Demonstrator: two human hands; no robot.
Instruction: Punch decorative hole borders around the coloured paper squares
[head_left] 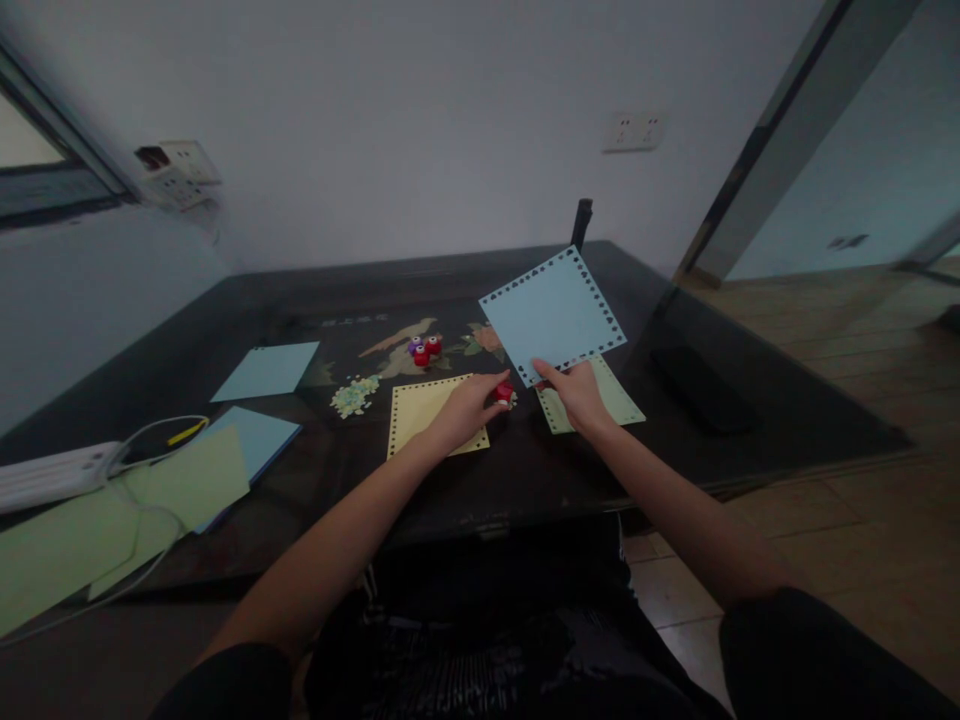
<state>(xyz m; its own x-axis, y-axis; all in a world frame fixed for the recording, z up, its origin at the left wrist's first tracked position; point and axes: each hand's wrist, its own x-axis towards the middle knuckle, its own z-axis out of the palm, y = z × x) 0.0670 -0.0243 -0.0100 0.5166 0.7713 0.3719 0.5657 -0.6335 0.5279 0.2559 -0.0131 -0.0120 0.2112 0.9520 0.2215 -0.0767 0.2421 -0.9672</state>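
Observation:
My right hand (574,392) grips the lower edge of a light blue sheet (553,318), thumb on top. Small shapes are punched along all the edges of this sheet, which is raised and tilted. My left hand (472,405) has its thumb and fingers around a small red punch (504,392), over the right part of a yellow sheet (420,408) with punched edges. Beneath the blue sheet and my right hand, a pale green sheet (616,395), also punched along its edges, lies on the table.
Red and purple punches (424,350) stand near a pile of paper bits (354,396). Left are a blue sheet (266,371), green sheets (184,485), a white power strip (60,475) and cables. A black phone-like object (703,388) lies right on the dark table (300,520).

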